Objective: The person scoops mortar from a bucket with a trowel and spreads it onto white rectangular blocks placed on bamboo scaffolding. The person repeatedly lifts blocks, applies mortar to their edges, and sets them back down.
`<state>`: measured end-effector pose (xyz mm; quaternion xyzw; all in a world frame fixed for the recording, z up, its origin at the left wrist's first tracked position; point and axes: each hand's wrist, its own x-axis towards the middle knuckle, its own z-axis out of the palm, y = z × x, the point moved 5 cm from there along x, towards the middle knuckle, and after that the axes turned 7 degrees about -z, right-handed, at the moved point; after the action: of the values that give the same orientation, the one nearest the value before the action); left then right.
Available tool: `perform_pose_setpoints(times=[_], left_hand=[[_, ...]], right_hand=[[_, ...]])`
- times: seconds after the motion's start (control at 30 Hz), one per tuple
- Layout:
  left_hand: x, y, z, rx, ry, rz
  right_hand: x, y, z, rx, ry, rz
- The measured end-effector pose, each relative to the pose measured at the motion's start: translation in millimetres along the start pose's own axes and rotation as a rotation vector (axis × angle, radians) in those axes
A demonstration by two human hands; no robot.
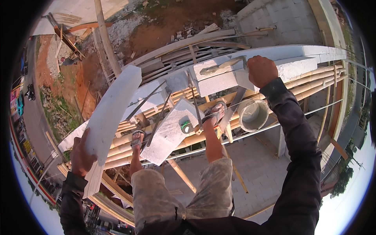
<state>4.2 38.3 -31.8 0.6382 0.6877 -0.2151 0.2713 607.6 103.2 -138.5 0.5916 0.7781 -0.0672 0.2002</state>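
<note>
My left hand [83, 154] is closed on the edge of a long white aerated concrete block [115, 109], tilted upright at the left. My right hand [262, 71] is a fist, gripping what looks like a trowel [245, 62]; its handle is hidden in the fingers. Grey mortar [217, 68] lies in a streak along the top of a laid white block [215, 84], left of the fist. Below my right forearm stands a bucket [253, 114] with grey mortar in it. Between my feet a loose white block [168, 135] carries a green-and-white round item [186, 126], perhaps a tape roll.
I stand on bamboo-pole scaffolding [121, 150], high above the ground. A row of white blocks [293, 66] runs along the wall top ahead. Metal strips [156, 121] and a saw-like blade [234, 105] lean near my feet. A taut string crosses over them. Reddish soil [160, 27] and rubble lie beyond.
</note>
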Motion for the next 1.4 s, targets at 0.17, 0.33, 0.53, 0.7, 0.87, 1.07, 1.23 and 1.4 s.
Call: perform_pose_setpoints(times=[0.17, 0.33, 0.53, 0.7, 0.87, 1.07, 1.23, 1.4], left_hand=[[-1, -4, 30, 0.003, -0.039, 0.021], [-13, -17, 29, 0.055, -0.042, -0.039], [-20, -16, 30, 0.06, -0.048, -0.034], [-29, -19, 32, 0.06, -0.1, -0.074], [-31, -17, 35, 0.081, -0.156, -0.124], [-30, -17, 47, 0.159, -0.165, -0.094], [-17, -21, 64, 0.235, -0.177, -0.055], [-2, -24, 75, 0.314, -0.212, -0.093]], right_hand=[[-6, 12, -6, -0.122, -0.046, 0.038], [-16, -23, -11, 0.123, 0.056, -0.039], [-18, -72, 18, 0.214, -0.022, -0.111], [-31, -67, 24, 0.315, 0.059, -0.053], [-27, -71, 24, 0.3, 0.048, -0.045], [-45, -61, 8, 0.409, 0.071, 0.122], [-97, -36, -10, 0.999, 0.172, 0.325], [-203, -29, 1, 1.631, 0.108, 0.785]])
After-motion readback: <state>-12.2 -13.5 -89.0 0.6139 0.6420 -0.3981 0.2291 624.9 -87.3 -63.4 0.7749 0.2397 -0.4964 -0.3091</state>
